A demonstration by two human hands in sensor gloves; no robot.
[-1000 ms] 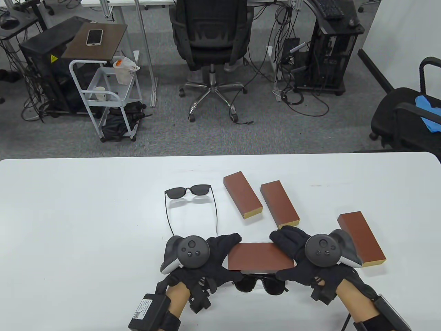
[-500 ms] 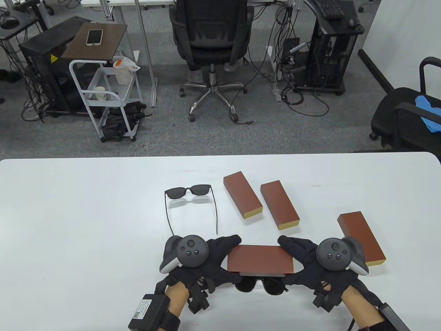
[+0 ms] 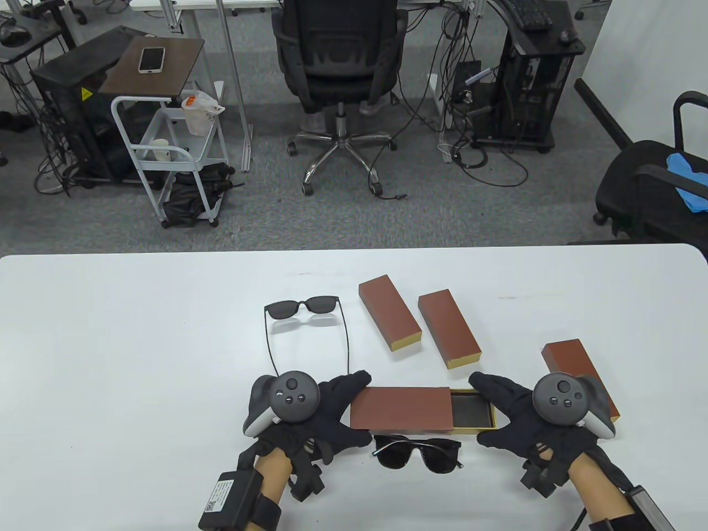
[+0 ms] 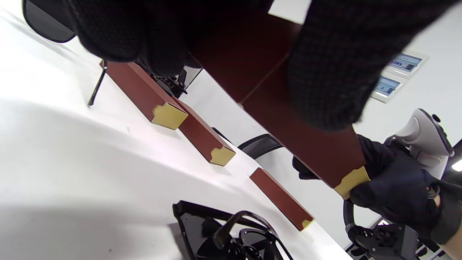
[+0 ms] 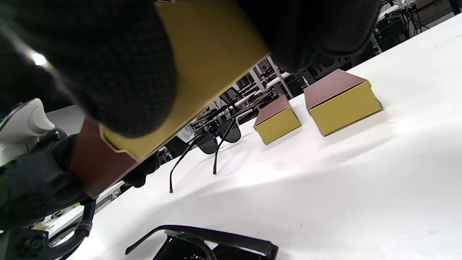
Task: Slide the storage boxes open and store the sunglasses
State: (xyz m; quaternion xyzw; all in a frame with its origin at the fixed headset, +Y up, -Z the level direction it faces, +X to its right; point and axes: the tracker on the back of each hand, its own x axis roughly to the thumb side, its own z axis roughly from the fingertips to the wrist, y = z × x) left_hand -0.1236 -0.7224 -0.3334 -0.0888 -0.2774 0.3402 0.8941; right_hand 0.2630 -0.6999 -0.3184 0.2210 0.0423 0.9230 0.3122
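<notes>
near the tabletop's front edge, the left hand [image 3: 326, 412] grips the brown sleeve [image 3: 401, 408] of a storage box, while the right hand [image 3: 511, 412] grips the gold inner tray [image 3: 473, 409], drawn partly out to the right. folded sunglasses [image 3: 418, 451] lie just in front of it; an unfolded pair [image 3: 303, 307] and three closed boxes [image 3: 389, 312] lie farther back.

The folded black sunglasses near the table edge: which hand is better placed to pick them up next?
Probably the left hand. It holds only the brown sleeve, and the folded black sunglasses lie just beside its fingers. The right hand grips the gold inner tray, pulled partly out, farther from the glasses.
</notes>
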